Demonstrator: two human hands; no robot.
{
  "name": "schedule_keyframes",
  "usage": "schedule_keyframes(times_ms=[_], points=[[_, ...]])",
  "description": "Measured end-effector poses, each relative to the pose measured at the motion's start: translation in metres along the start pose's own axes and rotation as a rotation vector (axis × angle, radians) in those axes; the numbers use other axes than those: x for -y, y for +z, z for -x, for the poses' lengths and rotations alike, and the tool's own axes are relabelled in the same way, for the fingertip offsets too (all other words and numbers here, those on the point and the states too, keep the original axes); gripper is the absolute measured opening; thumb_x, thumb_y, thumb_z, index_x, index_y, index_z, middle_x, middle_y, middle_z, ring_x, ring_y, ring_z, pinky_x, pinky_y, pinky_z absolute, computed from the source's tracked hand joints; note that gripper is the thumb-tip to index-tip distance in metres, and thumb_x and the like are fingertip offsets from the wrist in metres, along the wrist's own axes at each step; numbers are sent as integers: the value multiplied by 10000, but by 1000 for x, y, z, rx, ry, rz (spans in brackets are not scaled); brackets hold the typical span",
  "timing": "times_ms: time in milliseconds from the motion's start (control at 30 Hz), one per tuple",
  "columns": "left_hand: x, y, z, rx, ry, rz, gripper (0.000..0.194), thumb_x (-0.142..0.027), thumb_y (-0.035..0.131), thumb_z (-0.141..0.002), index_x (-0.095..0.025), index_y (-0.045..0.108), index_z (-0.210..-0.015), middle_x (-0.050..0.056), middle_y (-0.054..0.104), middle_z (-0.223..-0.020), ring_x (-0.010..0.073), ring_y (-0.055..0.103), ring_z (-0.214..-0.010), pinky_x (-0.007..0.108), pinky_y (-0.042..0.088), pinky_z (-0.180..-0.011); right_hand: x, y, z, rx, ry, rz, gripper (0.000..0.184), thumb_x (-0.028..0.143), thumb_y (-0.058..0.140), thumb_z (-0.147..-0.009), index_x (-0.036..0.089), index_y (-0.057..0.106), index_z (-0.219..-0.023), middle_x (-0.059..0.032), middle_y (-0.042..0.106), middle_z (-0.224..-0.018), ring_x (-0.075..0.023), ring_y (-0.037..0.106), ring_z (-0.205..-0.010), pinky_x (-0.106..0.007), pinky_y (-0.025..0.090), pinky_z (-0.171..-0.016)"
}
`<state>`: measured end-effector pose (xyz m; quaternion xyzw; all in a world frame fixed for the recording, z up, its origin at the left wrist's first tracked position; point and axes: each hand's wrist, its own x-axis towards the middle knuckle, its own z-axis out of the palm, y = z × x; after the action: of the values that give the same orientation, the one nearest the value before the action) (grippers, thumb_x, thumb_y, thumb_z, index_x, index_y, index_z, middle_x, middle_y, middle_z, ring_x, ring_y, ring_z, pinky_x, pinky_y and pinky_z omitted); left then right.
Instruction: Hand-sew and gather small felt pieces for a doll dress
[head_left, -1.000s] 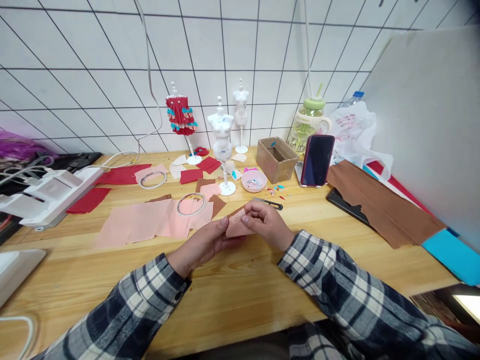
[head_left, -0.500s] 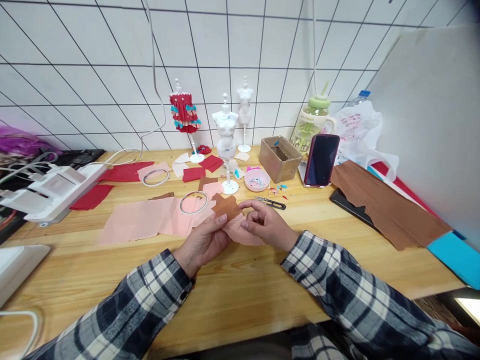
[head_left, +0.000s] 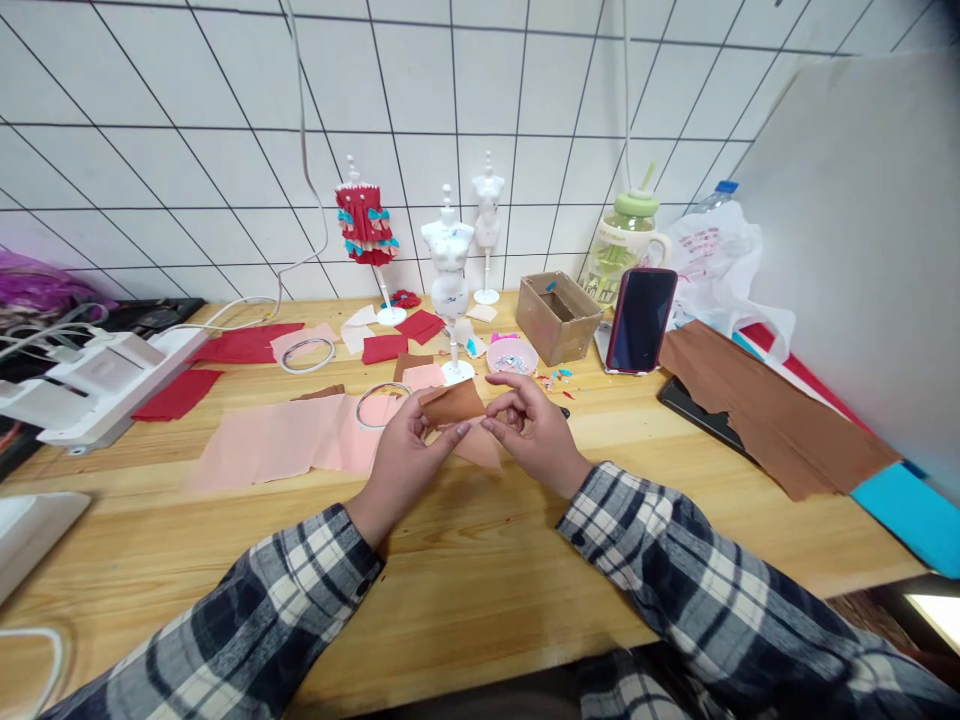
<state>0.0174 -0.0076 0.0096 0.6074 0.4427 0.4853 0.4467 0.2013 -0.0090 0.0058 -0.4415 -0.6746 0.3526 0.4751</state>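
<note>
Between my two hands, just above the table, are a brown piece of fabric [head_left: 453,402] and a pink piece of fabric [head_left: 480,447] that hangs below it. My left hand [head_left: 409,455] is closed on the left side of these pieces, thumb pressed along their seam. My right hand [head_left: 540,435] pinches their right edge between thumb and forefinger. Any needle or thread there is too small to make out. Behind my hands stands a white mini mannequin [head_left: 450,265]. Thread snips [head_left: 565,411] lie mostly hidden behind my right hand.
Pink fabric sheets [head_left: 262,440] and a metal ring [head_left: 362,408] lie to the left. Behind are a pink bowl [head_left: 513,347], a cardboard box [head_left: 559,318], a propped phone [head_left: 641,320] and a mannequin in a red dress [head_left: 366,225]. Brown fabric [head_left: 780,410] covers the right side.
My left hand has turned and shifted its grip along the fabric. The brown piece has folded narrower, and the pink piece now hangs as a point. My right hand covers more of the snips.
</note>
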Motion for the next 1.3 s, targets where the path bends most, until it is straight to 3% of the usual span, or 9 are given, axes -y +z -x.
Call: schedule_keyframes(times_ms=[100, 200, 333, 467, 600, 800, 933, 1067, 1300], points=[[4, -4, -12, -63, 338, -365, 328, -263, 725, -768, -259, 644, -1086, 51, 662, -1081, 243, 562, -1052, 380, 393, -970, -3, -6, -5, -55, -133, 141, 523, 241, 657, -813, 236, 476, -1304, -54, 663, -1070, -156, 535, -789, -294, 436, -709], [11, -7, -18, 43, 471, -539, 312, -230, 684, -789, -274, 662, -1097, 51, 670, -1011, 239, 559, -984, 391, 375, -940, -9, -10, -8, 16, -238, 273, 487, 248, 708, -781, 227, 547, -1239, -81, 611, -1215, -206, 546, -983, -339, 446, -815], [17, -7, -15, 229, 447, -718, 224, -259, 665, -784, -262, 708, -1005, 78, 663, -998, 267, 549, -984, 426, 356, -926, -18, -14, -7, 167, -291, 428, 197, 198, 683, -806, 205, 666, -1003, -70, 671, -1001, -220, 566, -977, -370, 421, -880], [18, -7, -12, 374, 403, -800, 160, -276, 619, -819, -243, 716, -942, 96, 674, -935, 263, 555, -898, 399, 374, -820, -29, -21, -7, 309, -255, 531, 157, 142, 678, -784, 195, 696, -930, -56, 691, -894, -208, 577, -880, -346, 426, -813], [19, -9, -13, 477, 365, -794, 175, -242, 566, -854, -255, 726, -926, 75, 690, -821, 245, 567, -816, 397, 356, -788, -32, -28, -7, 397, -217, 540, 201, 157, 703, -762, 204, 704, -958, -53, 700, -937, -212, 590, -931, -350, 429, -845], [17, -7, -11, 474, 372, -840, 182, -240, 575, -841, -255, 728, -939, 77, 694, -853, 247, 573, -831, 395, 343, -782, -19, -28, -5, 415, -200, 538, 249, 317, 759, -742, 207, 708, -959, -61, 689, -984, -217, 590, -937, -356, 422, -851], [14, -5, -10, 464, 383, -910, 173, -315, 573, -859, -232, 710, -924, 84, 682, -860, 251, 570, -825, 384, 341, -761, -18, -26, -4, 434, -145, 561, 79, 264, 710, -785, 198, 722, -827, -39, 680, -813, -179, 582, -800, -306, 401, -733], [10, -5, -10, 423, 354, -915, 197, -383, 577, -853, -220, 678, -898, 71, 665, -808, 242, 562, -781, 376, 349, -756, -23, -26, -4, 445, -52, 519, 45, 215, 685, -790, 194, 725, -790, -15, 665, -737, -133, 548, -684, -257, 341, -619], [13, -3, -12, 382, 303, -903, 154, -294, 531, -867, -203, 636, -800, 56, 627, -745, 222, 543, -742, 350, 358, -689, -27, -18, -8, 329, 120, 506, 285, 354, 617, -855, 187, 656, -627, 15, 590, -580, -108, 455, -546, -258, 246, -530]])
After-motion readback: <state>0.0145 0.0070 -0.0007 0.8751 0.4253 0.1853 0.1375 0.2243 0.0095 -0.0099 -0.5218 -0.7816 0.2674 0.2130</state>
